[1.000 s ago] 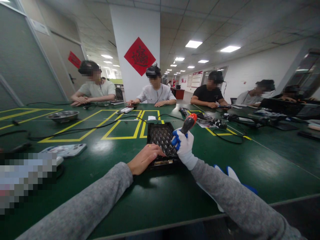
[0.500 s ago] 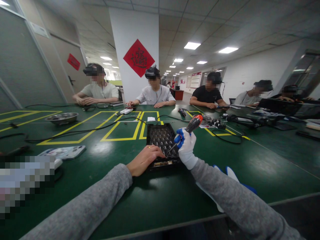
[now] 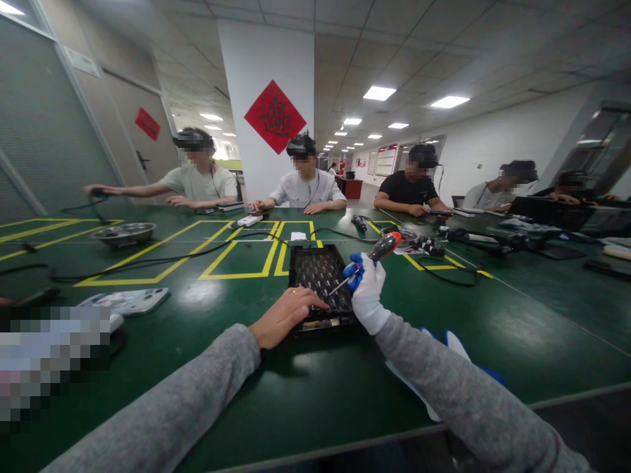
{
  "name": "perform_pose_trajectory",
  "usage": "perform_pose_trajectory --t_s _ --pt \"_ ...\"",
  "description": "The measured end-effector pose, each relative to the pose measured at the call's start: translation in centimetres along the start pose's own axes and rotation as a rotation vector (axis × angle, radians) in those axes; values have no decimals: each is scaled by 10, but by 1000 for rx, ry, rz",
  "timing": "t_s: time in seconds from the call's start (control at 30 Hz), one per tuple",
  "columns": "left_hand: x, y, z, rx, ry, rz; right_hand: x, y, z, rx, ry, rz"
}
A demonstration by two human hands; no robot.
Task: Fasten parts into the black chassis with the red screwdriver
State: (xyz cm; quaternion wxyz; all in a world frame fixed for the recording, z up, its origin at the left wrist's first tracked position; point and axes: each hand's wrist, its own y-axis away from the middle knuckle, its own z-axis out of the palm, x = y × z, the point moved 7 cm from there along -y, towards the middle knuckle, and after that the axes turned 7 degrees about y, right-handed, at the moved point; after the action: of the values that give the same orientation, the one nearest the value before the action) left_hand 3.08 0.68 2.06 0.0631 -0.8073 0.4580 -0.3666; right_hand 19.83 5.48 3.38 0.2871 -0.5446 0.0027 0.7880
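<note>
A black case (image 3: pixel 319 272) lies on the green table in front of me, with rows of small shiny pieces inside it. My left hand (image 3: pixel 286 314), bare with a ring on one finger, rests on the case's near left part. Its fingers are stretched out, and whether a small piece lies under their tips I cannot tell. In a white and blue glove, my right hand (image 3: pixel 367 286) grips a screwdriver (image 3: pixel 383 246) with a black and red handle. The shaft slants down to the left over the case, its tip close to my left fingertips.
Under my right forearm lies another white and blue glove (image 3: pixel 456 345). A metal bowl (image 3: pixel 124 234) and a phone (image 3: pixel 125 301) are at the left. Cables cross the table (image 3: pixel 315 401), which has yellow tape marks. Several people wearing headsets sit along the far side.
The screwdriver's handle has dipped a little and its tip has shifted slightly left. My left hand has barely moved. The person at the far left has stretched an arm out toward a cable.
</note>
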Motion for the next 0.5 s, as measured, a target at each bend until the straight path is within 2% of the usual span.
perform_pose_trajectory --t_s 0.17,0.3,0.4,0.5 --pt "-3 2 -2 86 70 -40 1 0 -1 9 5 33" --pt "-12 -2 -14 293 89 -134 3 0 0 -12 11 52" --pt "-33 -9 -29 479 22 -227 6 -1 4 -72 21 78" --pt "-65 -11 -44 668 -143 -339 8 -3 8 -114 13 104"
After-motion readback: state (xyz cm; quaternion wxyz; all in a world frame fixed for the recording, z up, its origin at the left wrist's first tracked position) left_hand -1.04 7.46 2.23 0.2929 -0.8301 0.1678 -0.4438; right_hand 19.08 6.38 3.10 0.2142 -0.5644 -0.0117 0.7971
